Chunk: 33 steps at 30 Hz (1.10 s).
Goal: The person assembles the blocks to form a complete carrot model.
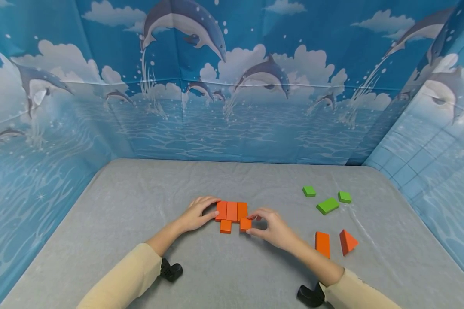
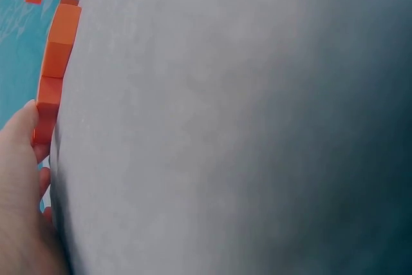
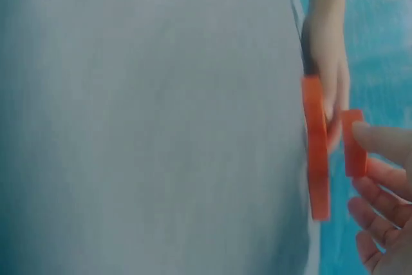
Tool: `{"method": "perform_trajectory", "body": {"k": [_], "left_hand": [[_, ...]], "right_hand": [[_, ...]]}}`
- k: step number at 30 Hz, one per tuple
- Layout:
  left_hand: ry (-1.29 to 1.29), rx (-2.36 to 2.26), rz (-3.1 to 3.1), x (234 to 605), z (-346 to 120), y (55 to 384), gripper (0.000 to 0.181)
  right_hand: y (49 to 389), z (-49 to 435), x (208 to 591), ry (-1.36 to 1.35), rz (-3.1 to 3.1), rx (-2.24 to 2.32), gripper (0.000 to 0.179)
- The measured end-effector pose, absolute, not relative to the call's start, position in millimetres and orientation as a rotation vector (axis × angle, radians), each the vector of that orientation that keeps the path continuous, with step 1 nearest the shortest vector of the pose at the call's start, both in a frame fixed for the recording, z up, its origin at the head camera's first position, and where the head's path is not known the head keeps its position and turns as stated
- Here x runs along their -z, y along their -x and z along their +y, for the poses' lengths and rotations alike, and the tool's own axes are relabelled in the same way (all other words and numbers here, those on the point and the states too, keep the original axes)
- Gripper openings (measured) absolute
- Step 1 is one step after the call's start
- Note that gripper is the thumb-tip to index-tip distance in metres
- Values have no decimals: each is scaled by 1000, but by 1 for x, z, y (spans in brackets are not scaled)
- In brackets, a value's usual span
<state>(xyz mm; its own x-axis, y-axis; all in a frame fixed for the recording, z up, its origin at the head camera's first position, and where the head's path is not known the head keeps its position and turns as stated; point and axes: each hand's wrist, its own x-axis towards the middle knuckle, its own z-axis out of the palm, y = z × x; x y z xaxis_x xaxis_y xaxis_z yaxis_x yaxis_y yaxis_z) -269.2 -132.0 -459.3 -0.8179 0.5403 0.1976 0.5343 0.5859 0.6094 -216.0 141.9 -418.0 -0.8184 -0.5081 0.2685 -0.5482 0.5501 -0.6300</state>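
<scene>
Three upright orange rectangular blocks (image 1: 232, 211) lie side by side on the grey cloth, a small orange square block (image 1: 225, 226) against their near side. My left hand (image 1: 195, 214) grips the row's left end, thumb at the side and forefinger at the far corner. In the left wrist view the thumb lies along the end block (image 2: 46, 117). Between thumb and fingers, my right hand (image 1: 272, 229) pinches another small orange square block (image 1: 245, 224) by the row's near right corner. The right wrist view shows this held block (image 3: 354, 143) raised above the cloth, beside the row (image 3: 317, 152).
To the right lie a long orange block (image 1: 322, 244) and an orange triangular block (image 1: 348, 242). Farther back are green blocks: a rectangle (image 1: 328, 206) and two small squares, one at left (image 1: 309, 191), one at right (image 1: 344, 197). Dolphin-print curtains (image 1: 236, 128) border the grey table (image 1: 216, 274).
</scene>
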Motion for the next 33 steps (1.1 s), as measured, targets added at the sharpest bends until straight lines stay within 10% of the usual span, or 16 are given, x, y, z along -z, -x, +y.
{"method": "perform_trajectory", "body": {"k": [33], "left_hand": [[-937, -1071, 2783, 459, -133, 271, 45]], "right_hand": [[223, 115, 439, -977, -2663, -784, 28]]}}
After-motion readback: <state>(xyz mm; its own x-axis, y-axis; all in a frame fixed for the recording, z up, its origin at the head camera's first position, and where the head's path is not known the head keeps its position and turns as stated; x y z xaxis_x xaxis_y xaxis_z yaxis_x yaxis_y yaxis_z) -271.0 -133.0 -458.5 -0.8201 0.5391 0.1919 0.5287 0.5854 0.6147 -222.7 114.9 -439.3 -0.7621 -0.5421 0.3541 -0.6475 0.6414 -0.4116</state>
